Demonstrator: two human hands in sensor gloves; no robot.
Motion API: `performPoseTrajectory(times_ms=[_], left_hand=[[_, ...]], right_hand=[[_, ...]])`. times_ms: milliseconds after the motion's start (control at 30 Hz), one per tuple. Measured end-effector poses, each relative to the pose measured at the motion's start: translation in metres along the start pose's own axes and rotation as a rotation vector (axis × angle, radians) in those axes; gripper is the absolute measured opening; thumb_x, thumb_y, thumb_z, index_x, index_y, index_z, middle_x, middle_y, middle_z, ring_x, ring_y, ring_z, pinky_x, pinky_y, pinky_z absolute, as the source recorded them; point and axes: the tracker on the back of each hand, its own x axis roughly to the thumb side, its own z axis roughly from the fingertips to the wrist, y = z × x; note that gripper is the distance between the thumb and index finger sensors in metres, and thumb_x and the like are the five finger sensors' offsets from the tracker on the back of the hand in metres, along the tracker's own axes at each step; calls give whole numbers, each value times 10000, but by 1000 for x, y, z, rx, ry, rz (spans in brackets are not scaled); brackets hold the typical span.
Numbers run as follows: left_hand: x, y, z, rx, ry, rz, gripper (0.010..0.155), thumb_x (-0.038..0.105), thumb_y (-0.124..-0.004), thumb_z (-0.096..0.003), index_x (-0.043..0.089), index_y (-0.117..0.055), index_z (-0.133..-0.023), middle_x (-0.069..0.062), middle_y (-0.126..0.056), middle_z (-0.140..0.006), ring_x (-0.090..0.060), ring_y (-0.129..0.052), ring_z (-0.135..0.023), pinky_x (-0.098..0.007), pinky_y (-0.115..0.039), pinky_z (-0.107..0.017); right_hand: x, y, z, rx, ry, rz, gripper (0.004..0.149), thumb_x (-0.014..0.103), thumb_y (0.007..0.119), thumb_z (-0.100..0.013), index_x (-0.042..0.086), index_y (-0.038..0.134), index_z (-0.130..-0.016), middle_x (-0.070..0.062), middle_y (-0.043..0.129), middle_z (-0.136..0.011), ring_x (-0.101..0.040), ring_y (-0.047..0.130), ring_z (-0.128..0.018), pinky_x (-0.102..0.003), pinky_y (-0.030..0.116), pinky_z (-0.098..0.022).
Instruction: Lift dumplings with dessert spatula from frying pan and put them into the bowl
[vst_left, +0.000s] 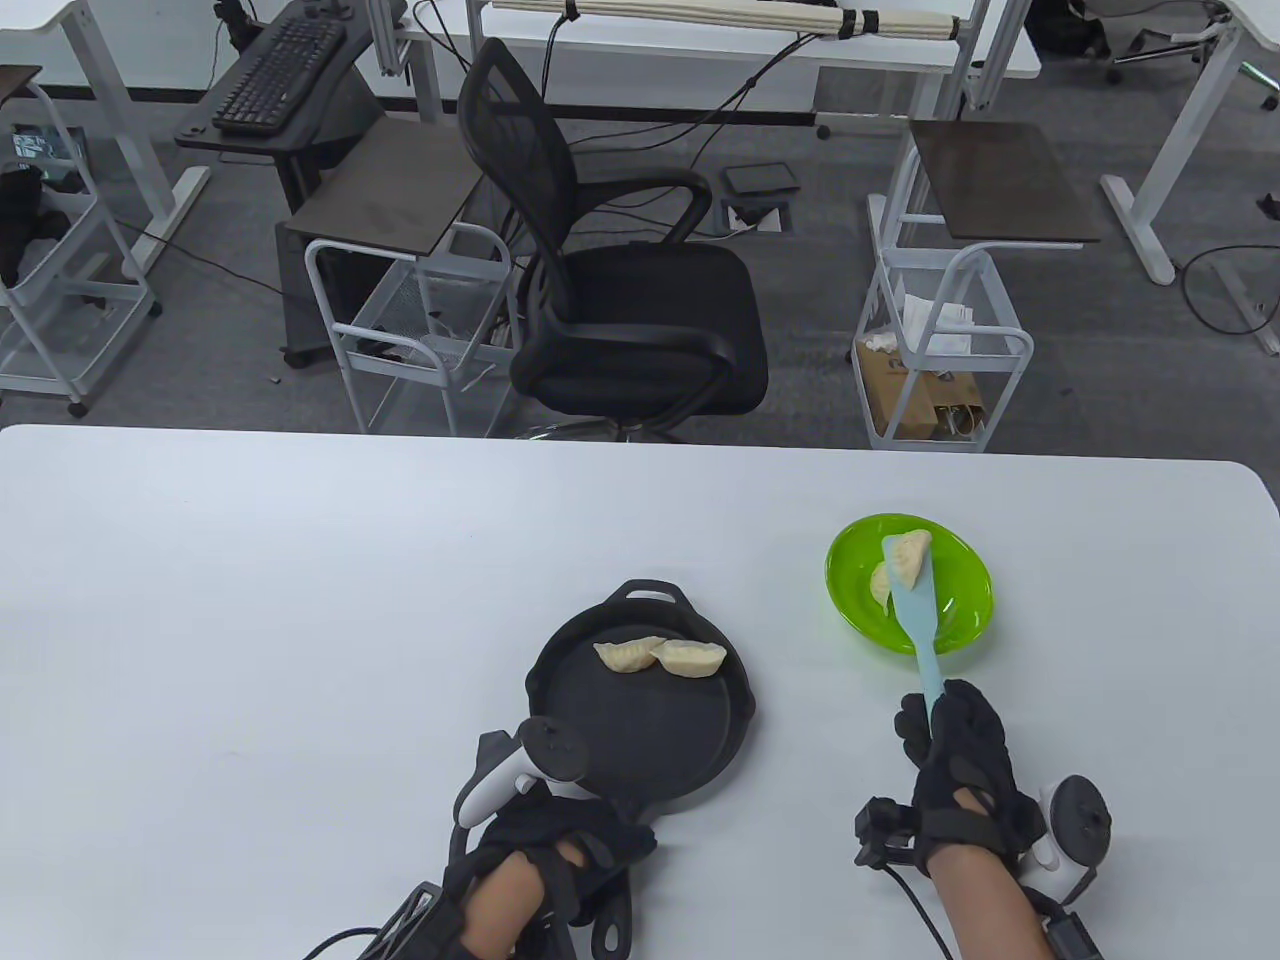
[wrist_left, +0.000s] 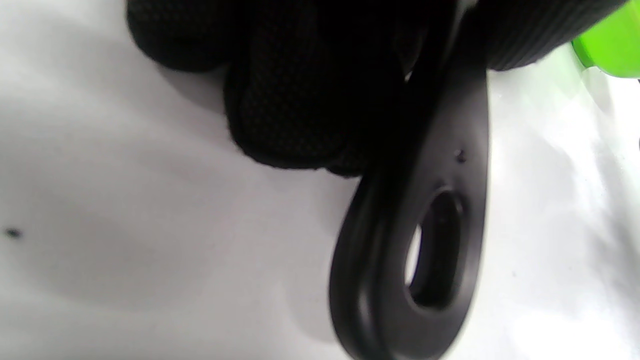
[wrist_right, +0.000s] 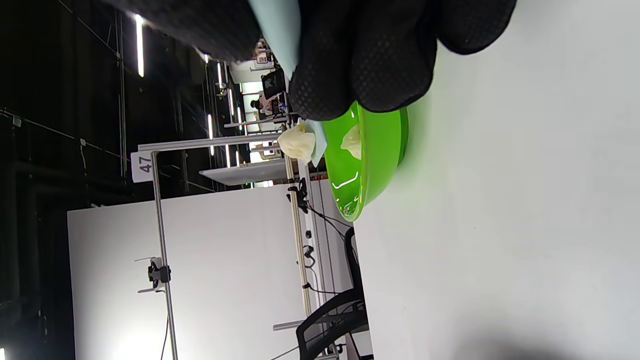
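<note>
Dumplings: one (vst_left: 909, 558) is carried on the spatula (vst_left: 915, 610) over the green bowl (vst_left: 965, 610), where another (vst_left: 880, 585) already lies; two (vst_left: 660, 655) are left in the pan (vst_left: 640, 720). The spatula handle is gripped by the right hand (vst_left: 960, 775); the pan handle (wrist_left: 425, 240) is clasped by the left hand (vst_left: 560, 850), on the white table (vst_left: 250, 620).

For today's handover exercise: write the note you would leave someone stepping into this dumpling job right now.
Left hand grips the frying pan handle.
Right hand holds the dessert spatula over the green bowl, one dumpling on its blade.
Done: one dumpling in the bowl.
Left: tip this one in, then move the two dumplings in the pan.
</note>
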Motion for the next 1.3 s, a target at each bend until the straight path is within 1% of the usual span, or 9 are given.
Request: performPoseTrajectory(times_ms=[233, 533, 600, 667, 767, 833, 1000, 1133, 1300], left_hand=[[0, 0, 0, 8, 2, -2, 633, 711, -724, -474, 284, -652, -935, 108, -1073, -615, -163, -1033, -441, -404, -791, -439], [0, 0, 0, 5, 1, -2, 633, 711, -723, -476, 282, -651, -937, 108, -1072, -617, -163, -1034, -441, -404, -791, -439], [0, 0, 0, 5, 1, -2, 633, 711, -723, -475, 284, -651, -936, 108, -1073, -616, -162, -1034, -440, -403, -791, -439], [0, 0, 0, 5, 1, -2, 633, 712, -722, -475, 285, -650, -936, 111, -1072, -616, -161, -1034, -441, -403, -791, -439], [0, 0, 0, 6, 1, -2, 635, 712, -724, -475, 282, -652, -937, 106, -1072, -616, -164, -1033, -440, -405, -791, -439], [0, 0, 0, 7, 1, -3, 635, 714, -722, -474, 284, -651, -936, 107, -1072, -616, -162, -1034, -440, -404, -791, -439], [0, 0, 0, 9, 2, -4, 637, 715, -722, -474, 283, -651, -937, 109, -1072, -616, -163, -1033, -441, -406, -791, -440], [0, 0, 0, 9, 2, -4, 636, 715, -722, -473, 284, -652, -936, 108, -1072, -616, -162, -1034, -441, -404, -791, -440], [0, 0, 0, 9, 2, -4, 636, 714, -722, -474, 284, -651, -937, 106, -1071, -618, -163, -1033, -442, -406, -791, -439]], right_hand=[[-1, -4, -1, -36, 22, -7, 592, 330, 680, -570, 71, 412, -1031, -227, 673, -938, -491, 682, -812, -664, 467, -698], [1, -6, -1, -61, 30, 49, 608, 333, 685, -571, 65, 402, -1037, -250, 649, -951, -509, 658, -820, -672, 449, -698], [4, -7, 0, -65, 9, 84, 603, 330, 690, -573, 73, 412, -1042, -255, 638, -960, -518, 643, -828, -677, 435, -700], [10, -6, 1, -87, -41, 163, 599, 337, 701, -571, 86, 436, -1045, -266, 630, -964, -524, 636, -829, -681, 429, -698], [16, -5, 1, -68, -85, 298, 601, 330, 704, -573, 108, 426, -1057, -274, 580, -989, -534, 593, -851, -686, 399, -704], [18, -5, 1, -78, -114, 348, 594, 320, 697, -573, 115, 425, -1059, -276, 563, -996, -538, 581, -856, -688, 388, -705], [18, -5, 0, -77, -142, 370, 589, 309, 683, -572, 115, 413, -1058, -274, 543, -1004, -542, 561, -866, -691, 376, -706], [17, -6, -2, -84, -155, 354, 585, 303, 674, -571, 114, 407, -1056, -271, 537, -1007, -540, 558, -868, -691, 373, -707], [22, -6, -1, -83, -211, 356, 587, 301, 668, -571, 113, 396, -1055, -266, 530, -1011, -536, 554, -873, -690, 372, -709]])
